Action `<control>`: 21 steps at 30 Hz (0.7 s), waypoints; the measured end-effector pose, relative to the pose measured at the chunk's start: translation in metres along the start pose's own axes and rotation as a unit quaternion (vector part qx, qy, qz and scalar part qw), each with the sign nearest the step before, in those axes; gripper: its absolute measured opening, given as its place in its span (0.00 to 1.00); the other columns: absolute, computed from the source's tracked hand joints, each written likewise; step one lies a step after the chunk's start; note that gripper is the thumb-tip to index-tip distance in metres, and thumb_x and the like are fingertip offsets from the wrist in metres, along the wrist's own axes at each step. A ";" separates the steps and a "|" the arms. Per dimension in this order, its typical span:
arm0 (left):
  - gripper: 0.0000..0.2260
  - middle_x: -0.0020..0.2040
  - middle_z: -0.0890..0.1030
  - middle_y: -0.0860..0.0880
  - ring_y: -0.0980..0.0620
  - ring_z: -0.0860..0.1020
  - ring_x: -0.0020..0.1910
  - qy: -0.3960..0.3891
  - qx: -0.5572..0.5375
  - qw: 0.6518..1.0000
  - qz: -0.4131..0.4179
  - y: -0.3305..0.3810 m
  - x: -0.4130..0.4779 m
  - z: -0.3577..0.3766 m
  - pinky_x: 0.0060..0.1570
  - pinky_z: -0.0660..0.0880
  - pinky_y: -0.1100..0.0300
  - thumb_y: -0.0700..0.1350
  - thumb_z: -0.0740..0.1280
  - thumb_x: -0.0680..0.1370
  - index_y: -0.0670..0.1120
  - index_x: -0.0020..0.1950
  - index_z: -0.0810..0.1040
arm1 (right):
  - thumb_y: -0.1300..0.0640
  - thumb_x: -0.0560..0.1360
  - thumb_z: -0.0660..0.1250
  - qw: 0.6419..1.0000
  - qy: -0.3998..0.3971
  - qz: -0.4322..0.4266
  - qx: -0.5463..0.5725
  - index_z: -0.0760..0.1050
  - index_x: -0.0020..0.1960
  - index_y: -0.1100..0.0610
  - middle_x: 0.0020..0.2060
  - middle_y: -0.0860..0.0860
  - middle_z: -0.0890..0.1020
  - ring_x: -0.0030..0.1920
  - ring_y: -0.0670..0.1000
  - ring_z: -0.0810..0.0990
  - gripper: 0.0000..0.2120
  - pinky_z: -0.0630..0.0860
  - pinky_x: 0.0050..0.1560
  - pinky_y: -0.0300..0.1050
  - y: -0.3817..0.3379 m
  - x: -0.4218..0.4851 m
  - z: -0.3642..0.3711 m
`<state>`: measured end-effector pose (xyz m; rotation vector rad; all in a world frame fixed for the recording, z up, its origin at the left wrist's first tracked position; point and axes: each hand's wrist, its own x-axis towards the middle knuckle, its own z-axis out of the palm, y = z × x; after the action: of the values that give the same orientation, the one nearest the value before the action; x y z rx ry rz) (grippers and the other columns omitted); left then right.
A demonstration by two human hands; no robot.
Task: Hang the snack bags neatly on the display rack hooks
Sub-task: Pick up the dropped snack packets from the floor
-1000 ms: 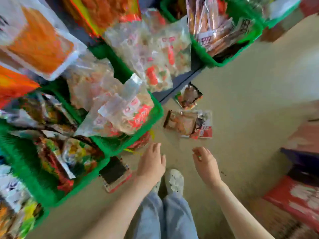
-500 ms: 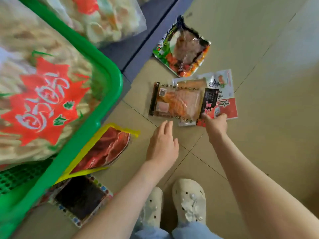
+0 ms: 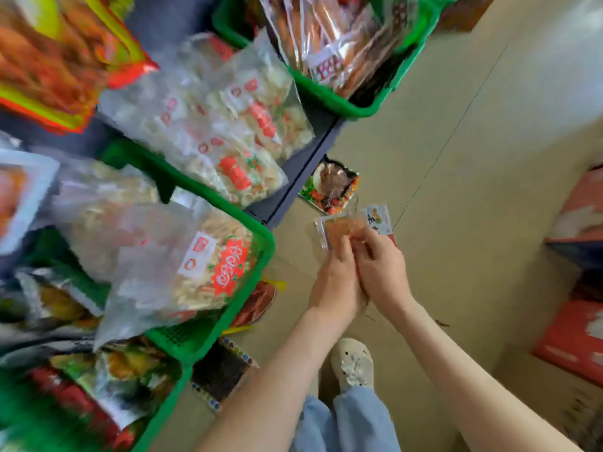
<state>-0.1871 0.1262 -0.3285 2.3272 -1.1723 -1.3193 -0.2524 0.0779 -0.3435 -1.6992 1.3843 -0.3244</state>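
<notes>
Beige tiled floor, grout lines running diagonally. Dark grey shelf along its left edge, carrying two green plastic baskets: near basket, mesh-walled, at the shelf's front edge; far basket further along. White clog and light blue jeans at the floor's near edge. Red cartons along the right edge, blurred.

Left hand touching right hand, curled

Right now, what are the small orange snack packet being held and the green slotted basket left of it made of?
Small orange snack packet: clear glossy plastic film, apparently; orange contents show through. Green slotted basket: rigid moulded plastic, likely; uniform colour, rounded rim, perforated wall.
</notes>
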 end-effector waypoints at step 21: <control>0.12 0.53 0.81 0.42 0.45 0.78 0.51 0.304 -0.094 0.946 0.063 0.194 -0.305 -0.312 0.43 0.69 0.56 0.42 0.60 0.80 0.47 0.62 0.74 | 0.59 0.74 0.63 0.958 -0.127 -0.255 0.042 0.71 0.42 0.62 0.35 0.53 0.74 0.38 0.54 0.71 0.07 0.63 0.39 0.47 -0.405 -0.122 -0.241</control>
<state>-0.1259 0.1643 0.1431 2.2250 -0.9208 -0.5616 -0.1944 0.0631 0.1397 -1.9336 0.7240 -0.4259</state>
